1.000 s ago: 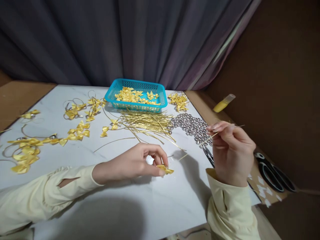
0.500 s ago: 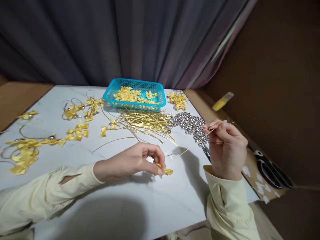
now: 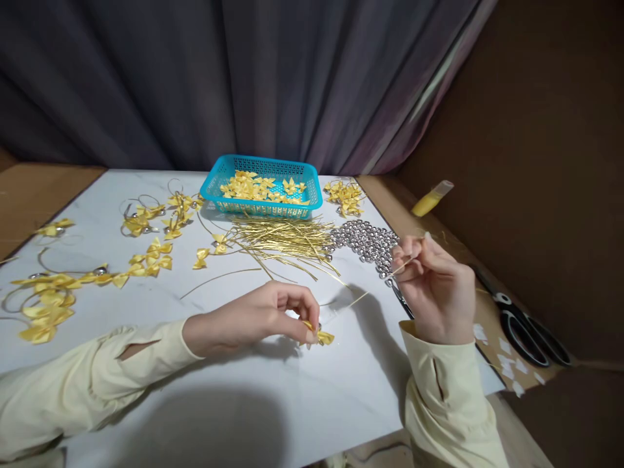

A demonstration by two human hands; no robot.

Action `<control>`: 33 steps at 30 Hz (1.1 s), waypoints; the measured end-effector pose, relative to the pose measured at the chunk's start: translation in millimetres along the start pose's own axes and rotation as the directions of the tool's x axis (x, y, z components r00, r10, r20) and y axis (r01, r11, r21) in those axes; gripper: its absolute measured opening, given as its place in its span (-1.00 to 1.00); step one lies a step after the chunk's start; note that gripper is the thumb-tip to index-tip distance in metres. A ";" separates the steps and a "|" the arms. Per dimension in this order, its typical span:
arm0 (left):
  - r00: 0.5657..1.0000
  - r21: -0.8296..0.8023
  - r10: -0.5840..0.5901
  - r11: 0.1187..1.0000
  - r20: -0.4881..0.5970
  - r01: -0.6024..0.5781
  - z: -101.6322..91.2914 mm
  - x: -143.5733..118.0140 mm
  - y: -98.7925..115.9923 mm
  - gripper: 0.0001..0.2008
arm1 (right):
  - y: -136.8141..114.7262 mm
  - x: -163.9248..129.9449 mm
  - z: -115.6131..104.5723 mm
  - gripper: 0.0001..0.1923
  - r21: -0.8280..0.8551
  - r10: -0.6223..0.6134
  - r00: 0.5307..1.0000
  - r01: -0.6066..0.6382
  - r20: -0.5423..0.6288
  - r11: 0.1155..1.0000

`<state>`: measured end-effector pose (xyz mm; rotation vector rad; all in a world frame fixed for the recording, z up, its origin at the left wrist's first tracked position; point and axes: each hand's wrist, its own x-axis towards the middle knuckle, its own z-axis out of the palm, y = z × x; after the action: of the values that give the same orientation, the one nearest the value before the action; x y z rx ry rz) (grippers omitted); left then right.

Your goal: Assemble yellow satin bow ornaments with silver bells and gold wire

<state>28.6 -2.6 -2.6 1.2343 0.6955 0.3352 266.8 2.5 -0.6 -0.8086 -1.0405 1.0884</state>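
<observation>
Item: small yellow satin ribbon bow point(image 3: 322, 336), on the white marble-patterned tabletop point(image 3: 253, 403), near-side of the turquoise plastic mesh basket point(image 3: 266, 185).

- Our left hand point(image 3: 263, 318) pinches it, fingertips closed.
- Our right hand point(image 3: 433, 286), farther right, grips a thin gold wire point(image 3: 407, 263), its long axis slanting down-left toward the bow.

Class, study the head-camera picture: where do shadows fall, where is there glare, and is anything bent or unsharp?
Head view: dark soft shadows lie on the white table below the left hand and beside the right hand; the silver beads show small glints; the table edges bow towards the corners from the wide lens; the scissors sit in dim light, slightly soft.
</observation>
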 end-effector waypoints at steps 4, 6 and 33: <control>1.000 -0.034 -0.012 0.999 0.000 0.012 -0.9 1.4 -2.4 -0.92 | -8.4 -11.7 12.6 -0.77 -0.130 0.142 0.933 -0.104 0.331 0.986; 1.000 -0.026 -0.005 1.000 -0.002 0.005 -2.0 1.8 -1.0 -0.92 | -10.6 -18.0 21.0 -0.78 -0.364 0.261 0.808 -0.062 0.528 0.929; 0.995 0.095 0.096 0.991 0.006 -0.097 -11.8 0.0 12.5 -0.88 | -8.9 -24.9 31.7 -0.66 -0.567 0.340 0.708 0.103 0.619 0.817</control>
<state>22.6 10.1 7.2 1.3618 0.6576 0.3842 236.7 -23.0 11.3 -0.9631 -2.0706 1.2537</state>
